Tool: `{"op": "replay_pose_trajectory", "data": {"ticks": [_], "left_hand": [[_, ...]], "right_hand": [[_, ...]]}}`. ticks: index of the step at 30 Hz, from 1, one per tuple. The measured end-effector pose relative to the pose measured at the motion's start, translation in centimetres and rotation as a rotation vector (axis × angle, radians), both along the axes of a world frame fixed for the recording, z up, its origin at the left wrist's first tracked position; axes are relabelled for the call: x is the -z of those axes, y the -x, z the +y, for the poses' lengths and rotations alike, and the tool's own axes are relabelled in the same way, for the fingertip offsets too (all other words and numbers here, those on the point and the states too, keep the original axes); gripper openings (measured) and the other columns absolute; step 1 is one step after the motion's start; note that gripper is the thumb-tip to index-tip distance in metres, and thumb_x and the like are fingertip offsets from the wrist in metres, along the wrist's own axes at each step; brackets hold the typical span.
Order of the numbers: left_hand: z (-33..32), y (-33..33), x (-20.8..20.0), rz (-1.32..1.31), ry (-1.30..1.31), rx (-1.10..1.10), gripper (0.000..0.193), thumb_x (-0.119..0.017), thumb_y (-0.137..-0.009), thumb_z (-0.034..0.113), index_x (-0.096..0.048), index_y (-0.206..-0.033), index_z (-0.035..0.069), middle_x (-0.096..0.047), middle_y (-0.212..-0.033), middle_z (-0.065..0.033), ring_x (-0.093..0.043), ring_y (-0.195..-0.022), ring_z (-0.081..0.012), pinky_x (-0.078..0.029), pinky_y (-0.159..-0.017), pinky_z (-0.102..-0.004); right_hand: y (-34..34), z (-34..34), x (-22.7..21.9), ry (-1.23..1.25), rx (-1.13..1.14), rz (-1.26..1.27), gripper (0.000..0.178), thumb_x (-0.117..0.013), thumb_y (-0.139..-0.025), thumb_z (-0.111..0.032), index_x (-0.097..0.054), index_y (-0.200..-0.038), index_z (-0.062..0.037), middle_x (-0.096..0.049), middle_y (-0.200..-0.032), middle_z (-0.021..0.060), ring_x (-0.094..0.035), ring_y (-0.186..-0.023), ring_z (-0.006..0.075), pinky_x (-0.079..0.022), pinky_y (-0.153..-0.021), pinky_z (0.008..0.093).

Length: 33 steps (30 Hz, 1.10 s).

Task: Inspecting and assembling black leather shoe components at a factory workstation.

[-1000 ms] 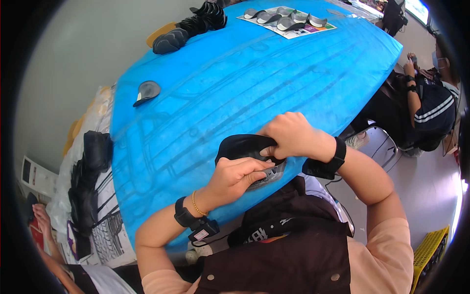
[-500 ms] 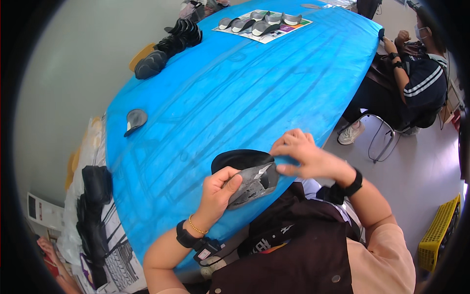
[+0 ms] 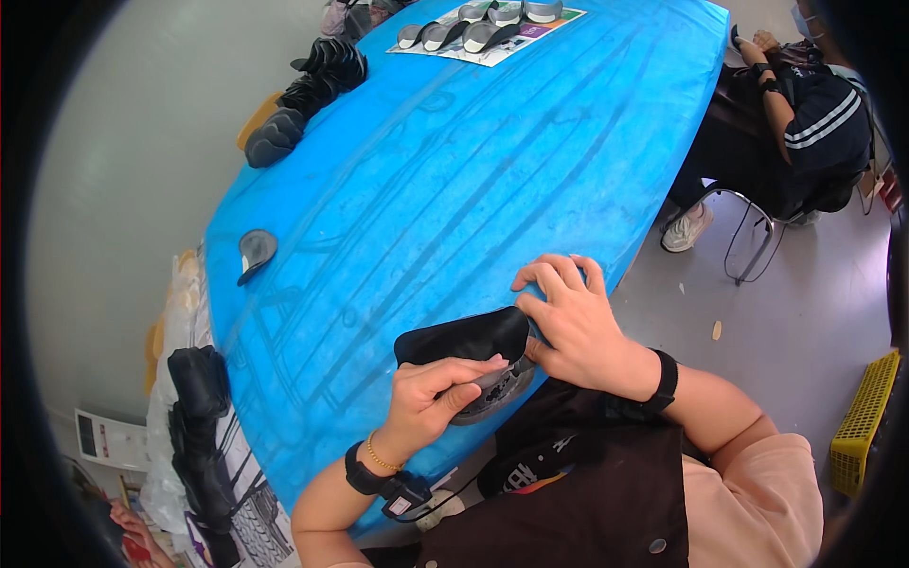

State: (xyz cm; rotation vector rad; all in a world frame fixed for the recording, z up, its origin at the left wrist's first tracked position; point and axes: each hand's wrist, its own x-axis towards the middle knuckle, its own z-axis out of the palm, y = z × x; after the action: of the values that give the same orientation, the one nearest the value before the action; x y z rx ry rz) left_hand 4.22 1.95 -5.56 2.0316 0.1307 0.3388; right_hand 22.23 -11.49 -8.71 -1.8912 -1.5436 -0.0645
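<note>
Over the near edge of the blue-covered table (image 3: 426,208), I hold a curved, flexible piece (image 3: 459,337) with a smooth black flap and a grey, patterned side. My left hand (image 3: 428,398) grips its near left side, thumb and fingers closed on the grey part. At the right end, the thumb of my right hand (image 3: 578,331) presses against the piece. Its index finger bends over the edge, and the other fingers curl above the table. Whatever lies between those right fingertips is hidden. A similar grey piece with a white patch (image 3: 257,254) lies apart, farther left.
Several grey-and-white curved pieces rest on a printed sheet (image 3: 417,50) at the far end. Stacked black pieces (image 3: 327,76) line the far left edge; black bundles (image 3: 199,383) sit nearer. A seated co-worker (image 3: 819,114) is at right, above a yellow basket (image 3: 862,421).
The black flap has tilted up toward the far side, showing more of its face. My left fingers have straightened across the piece, and my right hand has shifted slightly, its thumb now against the end.
</note>
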Motion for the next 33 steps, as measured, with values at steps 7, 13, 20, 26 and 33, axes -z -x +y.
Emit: {"op": "replay_pose_trajectory", "data": {"ticks": [7, 13, 20, 26, 33], "left_hand": [[0.5, 0.4, 0.4, -0.013, 0.081, 0.04, 0.028, -0.063, -0.091, 0.022, -0.067, -0.094, -0.006, -0.069, -0.105, -0.0177, -0.069, -0.095, -0.0231, -0.054, -0.079, -0.0297], [1.4, 1.3, 1.9, -0.069, 0.765, -0.157, 0.033, -0.066, -0.09, 0.025, -0.062, -0.1, -0.006, -0.068, -0.098, -0.0132, -0.064, -0.088, -0.0149, -0.051, -0.079, -0.0283], [1.3, 1.1, 1.6, -0.088, 0.808, -0.076, 0.03, -0.064, -0.091, 0.022, -0.063, -0.1, -0.006, -0.068, -0.104, -0.0172, -0.065, -0.093, -0.0173, -0.052, -0.081, -0.03], [0.0, 0.1, -0.5, 0.08, 0.205, -0.002, 0.024, -0.065, -0.089, 0.015, -0.067, -0.099, -0.006, -0.067, -0.112, -0.0173, -0.066, -0.101, -0.0208, -0.053, -0.083, -0.0277], [-0.9, -1.1, -0.5, 0.03, -0.094, 0.009, 0.016, -0.065, -0.088, 0.01, -0.067, -0.094, -0.005, -0.069, -0.107, -0.0163, -0.067, -0.103, -0.025, -0.053, -0.08, -0.0278]], "right_hand": [[0.5, 0.0, 0.1, -0.032, 0.003, -0.005, 0.027, -0.07, -0.072, -0.02, -0.061, -0.092, -0.0054, -0.051, -0.114, 0.0061, -0.043, -0.117, 0.0258, -0.026, -0.101, 0.0522], [0.5, 0.4, 0.4, -0.037, 0.03, -0.05, 0.025, -0.063, -0.078, -0.021, -0.06, -0.096, -0.004, -0.052, -0.113, 0.0068, -0.044, -0.116, 0.0251, -0.026, -0.1, 0.0522], [0.5, 0.3, 0.3, -0.036, 0.038, -0.094, 0.027, -0.063, -0.077, -0.018, -0.058, -0.099, -0.0028, -0.052, -0.114, 0.007, -0.044, -0.116, 0.0244, -0.026, -0.1, 0.0524], [0.7, 0.5, 0.2, -0.04, 0.047, -0.101, 0.027, -0.063, -0.074, -0.014, -0.058, -0.097, -0.0018, -0.052, -0.113, 0.0067, -0.045, -0.115, 0.0244, -0.027, -0.1, 0.0514], [0.1, 0.4, 0.5, -0.073, 0.042, -0.084, 0.03, -0.062, -0.067, -0.01, -0.057, -0.096, -0.0018, -0.053, -0.111, 0.0083, -0.048, -0.113, 0.0254, -0.031, -0.098, 0.0466]]}}
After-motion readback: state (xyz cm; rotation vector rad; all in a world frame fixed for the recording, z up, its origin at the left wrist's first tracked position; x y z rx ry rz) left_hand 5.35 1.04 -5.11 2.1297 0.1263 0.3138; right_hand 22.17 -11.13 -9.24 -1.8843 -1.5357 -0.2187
